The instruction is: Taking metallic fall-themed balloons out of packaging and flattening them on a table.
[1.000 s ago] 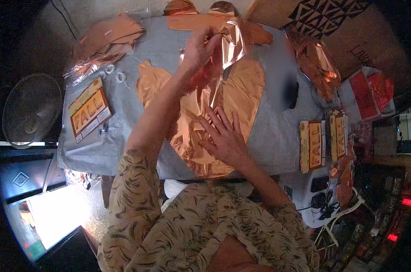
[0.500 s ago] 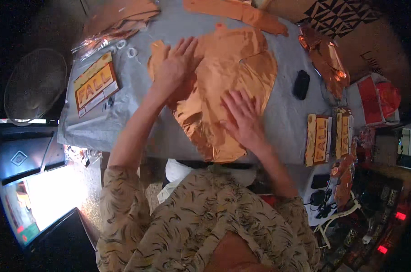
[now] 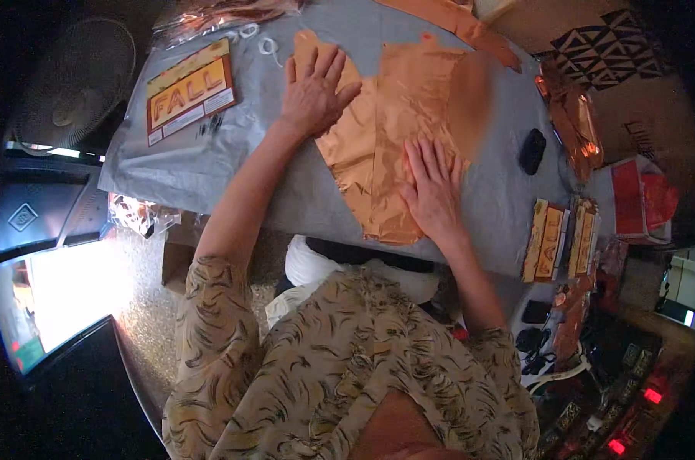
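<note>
A flat copper-orange foil balloon (image 3: 413, 100) lies on the grey-covered table (image 3: 248, 165) in front of me. A straight edge runs down its middle, and its lower left part looks creased and shiny. My left hand (image 3: 314, 96) rests palm down on the balloon's upper left part, fingers spread and holding nothing. My right hand (image 3: 434, 188) lies flat on its lower right part, fingers stretched out. The balloon's upper right edge is blurred.
Printed card packages (image 3: 192, 92) lie at left and others (image 3: 547, 241) at right. White ribbon rings (image 3: 268, 47) sit beyond the left one. A dark object (image 3: 531, 151), more copper foil (image 3: 578, 126) and a patterned cardboard box (image 3: 604, 50) are at right. A fan (image 3: 75, 84) stands far left.
The foil balloon's rumpled left part now lies flatter, with a straight edge showing down the middle. My left hand has turned more upright with its thumb out. The whole view has shifted.
</note>
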Tool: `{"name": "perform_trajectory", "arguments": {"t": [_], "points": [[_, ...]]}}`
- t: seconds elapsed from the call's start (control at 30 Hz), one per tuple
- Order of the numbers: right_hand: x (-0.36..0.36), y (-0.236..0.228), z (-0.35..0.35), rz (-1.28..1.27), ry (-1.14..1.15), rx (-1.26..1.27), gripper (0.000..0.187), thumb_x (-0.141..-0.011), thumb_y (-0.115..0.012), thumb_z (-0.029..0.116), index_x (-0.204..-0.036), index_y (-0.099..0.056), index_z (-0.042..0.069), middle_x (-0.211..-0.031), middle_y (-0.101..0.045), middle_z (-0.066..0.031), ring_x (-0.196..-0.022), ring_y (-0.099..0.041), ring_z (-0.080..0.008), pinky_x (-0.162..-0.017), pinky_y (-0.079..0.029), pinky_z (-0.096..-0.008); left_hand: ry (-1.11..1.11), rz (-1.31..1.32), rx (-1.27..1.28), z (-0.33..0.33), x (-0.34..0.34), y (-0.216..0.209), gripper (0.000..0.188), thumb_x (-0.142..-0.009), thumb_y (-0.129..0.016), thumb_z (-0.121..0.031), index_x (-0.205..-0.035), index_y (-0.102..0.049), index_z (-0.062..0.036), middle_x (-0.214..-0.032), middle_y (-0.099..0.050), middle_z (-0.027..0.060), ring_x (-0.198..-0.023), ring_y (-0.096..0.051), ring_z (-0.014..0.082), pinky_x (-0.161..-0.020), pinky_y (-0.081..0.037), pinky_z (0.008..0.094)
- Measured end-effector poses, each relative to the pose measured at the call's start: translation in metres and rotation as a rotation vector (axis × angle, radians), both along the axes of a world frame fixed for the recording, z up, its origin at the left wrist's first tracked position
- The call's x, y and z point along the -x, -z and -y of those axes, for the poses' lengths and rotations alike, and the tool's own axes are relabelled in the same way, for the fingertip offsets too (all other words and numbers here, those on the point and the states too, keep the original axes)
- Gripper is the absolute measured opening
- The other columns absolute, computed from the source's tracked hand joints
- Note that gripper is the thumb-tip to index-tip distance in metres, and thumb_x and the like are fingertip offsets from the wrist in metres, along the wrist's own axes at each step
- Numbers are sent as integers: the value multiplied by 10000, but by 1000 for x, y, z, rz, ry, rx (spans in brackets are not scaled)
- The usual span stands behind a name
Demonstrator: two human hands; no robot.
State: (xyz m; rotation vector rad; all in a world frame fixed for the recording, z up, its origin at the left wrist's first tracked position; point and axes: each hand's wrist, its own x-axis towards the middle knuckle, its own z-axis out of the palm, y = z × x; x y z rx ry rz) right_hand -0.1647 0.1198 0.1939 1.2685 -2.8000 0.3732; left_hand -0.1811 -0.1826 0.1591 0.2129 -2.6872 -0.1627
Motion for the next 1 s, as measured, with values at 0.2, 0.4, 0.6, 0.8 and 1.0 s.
{"name": "perform_trajectory", "arguments": {"t": [0.2,0.4,0.6,0.8,1.0], "points": [[-5,6,6,-25,-10,-14,707,-975,-592,372,-1587,-325,140,-1647,-300,-132,-1528,-237,-370,-1200,-103,-643,21,-26,39,2,6,4,747,-1005,-437,-605,-1542,-407,-86,-1615,-388,68,-1503,-322,341,-1188,-153,640],[-2,5,7,-56,-19,13,710,-968,-601,414,-1560,-363,102,-1633,-316,-142,-1508,-270,-368,-1185,-113,-674,103,-24,-270,-8,17,-23,792,-909,-683,-563,-1509,-480,-87,-1533,-490,153,-1494,-348,259,-1271,-98,472],[-12,2,13,-47,10,-55,723,-989,-571,404,-1593,-301,111,-1635,-315,-152,-1513,-262,-375,-1198,-119,-644,189,-135,29,-1,-12,-8,680,-1007,-520,-511,-1542,-398,-110,-1604,-402,67,-1500,-340,283,-1211,-119,626],[-23,-2,17,-25,14,-24,758,-959,-613,366,-1591,-298,91,-1638,-306,-158,-1516,-257,-378,-1199,-119,-646,143,-14,19,-4,-37,-9,694,-1020,-492,-518,-1563,-368,-102,-1638,-345,64,-1530,-283,283,-1200,-137,652],[-29,-14,21,82,35,-53,744,-951,-624,356,-1579,-331,86,-1643,-291,-169,-1523,-241,-379,-1206,-114,-636,205,37,-69,7,-32,-19,707,-992,-550,-478,-1553,-378,-82,-1626,-360,90,-1517,-299,306,-1209,-136,633]]}}
